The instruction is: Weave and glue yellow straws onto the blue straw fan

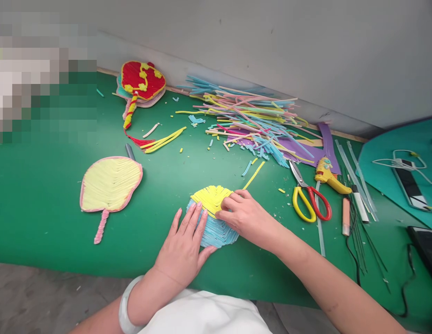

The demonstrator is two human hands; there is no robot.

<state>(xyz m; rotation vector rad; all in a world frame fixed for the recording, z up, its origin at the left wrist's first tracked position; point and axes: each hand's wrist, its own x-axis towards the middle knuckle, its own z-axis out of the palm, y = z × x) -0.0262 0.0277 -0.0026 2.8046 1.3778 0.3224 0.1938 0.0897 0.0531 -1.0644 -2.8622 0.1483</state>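
A rounded fan piece (220,234) made of pipe cleaners lies on the green table, its upper part yellow and its lower part light blue. My left hand (183,243) rests flat over its left side, fingers stretched out. At the piece's right edge my right hand (248,215) has its fingers closed on a yellow pipe cleaner (254,174), whose free end sticks out beyond the knuckles. The fingertips touch the seam between yellow and blue. To the left lies a finished-looking pale yellow fan (111,185) with a pink edge and handle.
A heap of coloured pipe cleaners (250,116) lies against the wall over purple sheets (299,147). Scissors (308,195), a yellow glue gun (330,177) and clear glue sticks (358,181) are at right. A red fan (142,81) with a tassel is at back left.
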